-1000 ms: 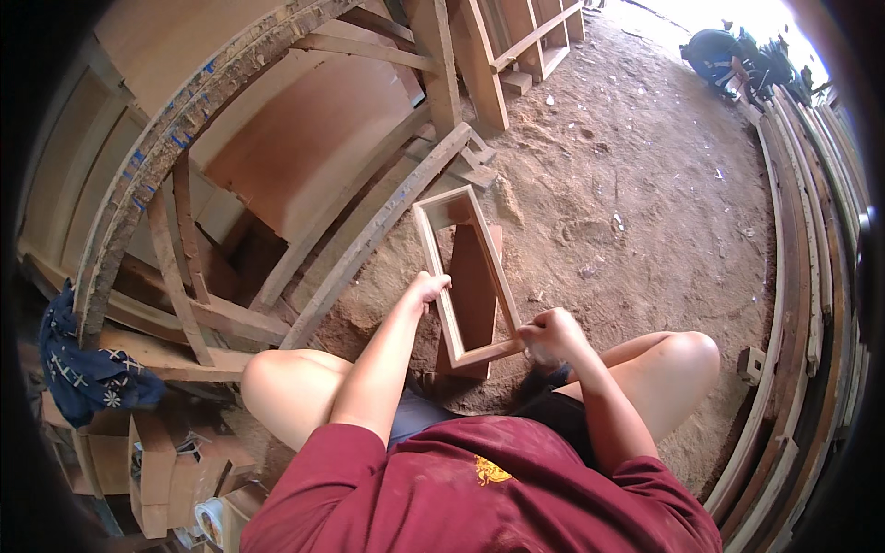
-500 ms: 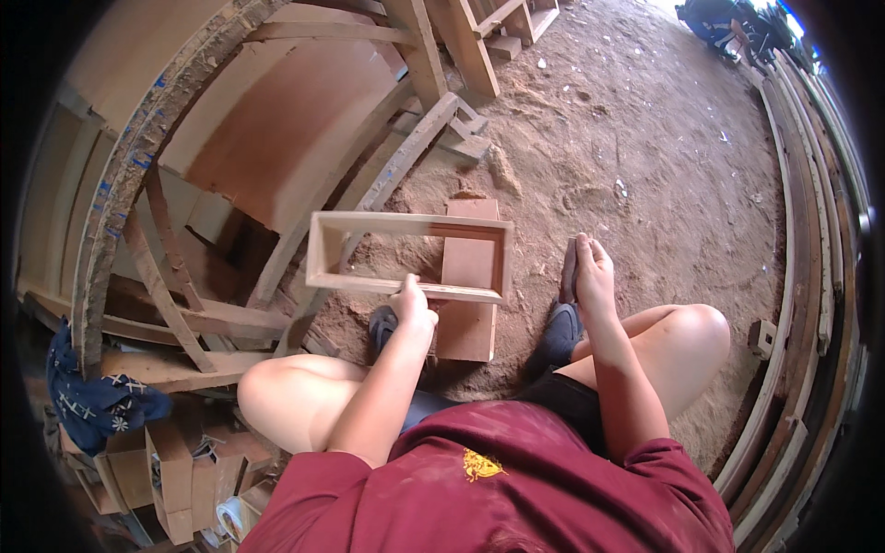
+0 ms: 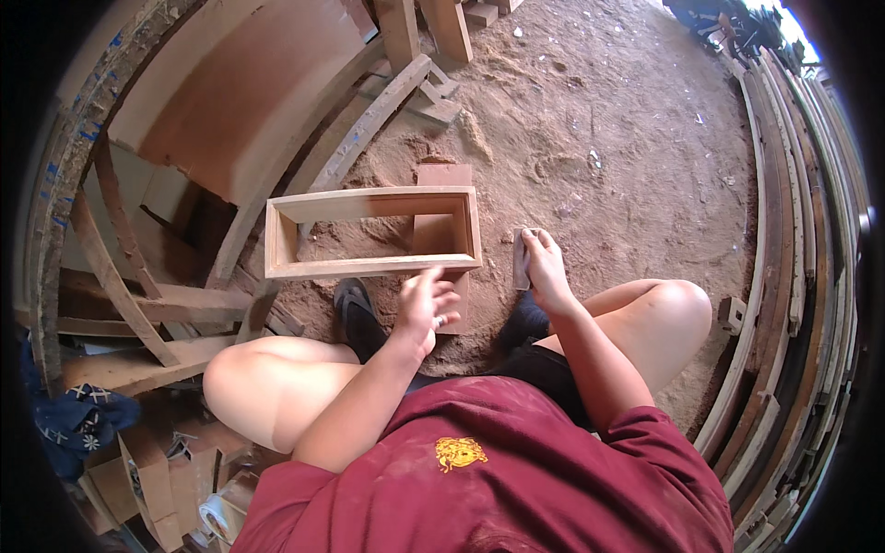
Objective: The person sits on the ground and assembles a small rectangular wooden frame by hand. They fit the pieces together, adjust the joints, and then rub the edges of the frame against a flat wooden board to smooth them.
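Note:
A rectangular pale wooden frame (image 3: 369,269), open through the middle, lies across a reddish-brown wooden block (image 3: 444,174) on the ground between my feet. Just below the frame's near side, my left hand (image 3: 423,311) has its fingers spread and holds nothing. My right hand (image 3: 546,265), to the right of the frame and apart from it, pinches a thin flat grey-brown piece (image 3: 521,262). That piece stands roughly upright between thumb and fingers; its exact kind cannot be made out.
A large wooden structure with curved beams (image 3: 364,129) stands to the left. Long planks (image 3: 784,221) are stacked along the right. Wooden box-like offcuts (image 3: 171,479) and a dark blue patterned cloth (image 3: 83,419) lie at lower left. Sandy dirt (image 3: 636,166) covers the ground.
My left hand has let go of the frame's near side and opened its fingers, drawing back toward me. The frame has turned slightly on the block. My right hand still holds the flat piece.

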`<state>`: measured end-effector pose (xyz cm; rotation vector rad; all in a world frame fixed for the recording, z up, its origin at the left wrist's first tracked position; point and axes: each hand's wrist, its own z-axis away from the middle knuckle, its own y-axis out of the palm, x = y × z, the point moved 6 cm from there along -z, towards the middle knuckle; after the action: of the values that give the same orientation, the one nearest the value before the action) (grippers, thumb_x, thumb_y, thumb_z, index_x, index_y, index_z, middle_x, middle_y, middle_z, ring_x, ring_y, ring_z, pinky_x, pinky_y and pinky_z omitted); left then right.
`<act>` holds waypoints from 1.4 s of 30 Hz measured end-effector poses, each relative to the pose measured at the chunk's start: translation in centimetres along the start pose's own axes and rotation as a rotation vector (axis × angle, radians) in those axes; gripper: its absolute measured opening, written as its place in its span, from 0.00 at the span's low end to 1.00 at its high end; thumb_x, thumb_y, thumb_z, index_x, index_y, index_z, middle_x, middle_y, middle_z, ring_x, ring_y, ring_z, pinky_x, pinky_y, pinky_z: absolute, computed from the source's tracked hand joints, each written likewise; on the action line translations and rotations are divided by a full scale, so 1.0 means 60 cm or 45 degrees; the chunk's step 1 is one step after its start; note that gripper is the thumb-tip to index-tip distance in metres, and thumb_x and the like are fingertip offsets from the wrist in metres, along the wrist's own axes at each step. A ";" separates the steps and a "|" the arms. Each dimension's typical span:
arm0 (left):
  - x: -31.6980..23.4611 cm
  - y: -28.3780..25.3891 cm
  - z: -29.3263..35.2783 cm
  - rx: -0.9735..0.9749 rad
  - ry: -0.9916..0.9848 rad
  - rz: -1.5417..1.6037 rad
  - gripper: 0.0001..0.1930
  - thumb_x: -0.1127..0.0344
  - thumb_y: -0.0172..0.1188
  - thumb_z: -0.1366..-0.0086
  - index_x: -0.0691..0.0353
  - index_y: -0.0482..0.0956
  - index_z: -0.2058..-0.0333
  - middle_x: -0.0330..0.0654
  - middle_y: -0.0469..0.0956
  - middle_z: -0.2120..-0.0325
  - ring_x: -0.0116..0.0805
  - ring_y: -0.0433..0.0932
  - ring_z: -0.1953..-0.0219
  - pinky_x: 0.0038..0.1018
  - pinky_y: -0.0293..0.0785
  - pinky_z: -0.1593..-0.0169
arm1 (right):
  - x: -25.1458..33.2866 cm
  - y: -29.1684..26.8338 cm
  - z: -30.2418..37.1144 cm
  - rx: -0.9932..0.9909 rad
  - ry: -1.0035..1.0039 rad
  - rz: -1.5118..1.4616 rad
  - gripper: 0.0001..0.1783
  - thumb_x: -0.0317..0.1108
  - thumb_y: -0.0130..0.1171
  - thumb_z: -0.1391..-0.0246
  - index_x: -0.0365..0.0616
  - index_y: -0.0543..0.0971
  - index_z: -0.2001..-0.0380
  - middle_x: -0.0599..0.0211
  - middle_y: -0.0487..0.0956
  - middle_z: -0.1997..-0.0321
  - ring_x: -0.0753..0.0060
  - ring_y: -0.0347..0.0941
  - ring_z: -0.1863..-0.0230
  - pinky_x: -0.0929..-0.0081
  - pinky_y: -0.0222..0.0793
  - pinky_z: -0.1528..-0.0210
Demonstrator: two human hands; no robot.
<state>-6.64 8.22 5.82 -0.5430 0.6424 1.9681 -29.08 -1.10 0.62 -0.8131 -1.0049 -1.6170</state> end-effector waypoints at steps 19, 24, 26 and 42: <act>-0.266 0.019 -0.185 -0.708 1.302 -2.277 0.41 0.18 0.56 0.49 0.54 0.86 0.62 0.39 0.83 0.59 0.41 0.77 0.50 0.49 0.67 0.43 | -0.011 0.106 -0.114 -0.176 -0.357 0.707 0.22 0.42 0.66 0.37 0.38 0.74 0.49 0.67 0.78 0.68 0.78 0.72 0.69 0.74 0.70 0.66; -0.266 0.022 -0.179 -0.679 1.227 -2.329 0.32 0.28 0.71 0.56 0.48 0.87 0.62 0.35 0.83 0.59 0.39 0.77 0.51 0.47 0.68 0.45 | -0.027 0.119 -0.131 -0.232 -0.440 0.646 0.23 0.45 0.63 0.36 0.40 0.74 0.47 0.53 0.83 0.59 0.60 0.79 0.58 0.62 0.74 0.53; -0.265 0.013 -0.188 -0.692 1.198 -2.288 0.27 0.36 0.76 0.57 0.44 0.87 0.61 0.34 0.82 0.59 0.39 0.77 0.50 0.47 0.67 0.43 | -0.019 0.138 -0.146 -0.284 -0.459 0.700 0.25 0.48 0.59 0.35 0.43 0.73 0.44 0.43 0.83 0.53 0.42 0.80 0.50 0.53 0.73 0.47; -0.262 0.017 -0.187 -0.631 1.256 -2.169 0.25 0.39 0.77 0.58 0.44 0.88 0.63 0.38 0.83 0.60 0.41 0.75 0.48 0.51 0.59 0.36 | -0.019 0.164 -0.184 -0.093 -0.175 0.868 0.26 0.52 0.44 0.28 0.40 0.69 0.44 0.34 0.78 0.46 0.33 0.73 0.41 0.49 0.68 0.41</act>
<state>0.58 -9.66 7.11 -1.6601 0.0252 0.1043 -19.56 -11.90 -2.93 -1.1753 -0.6548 -1.0231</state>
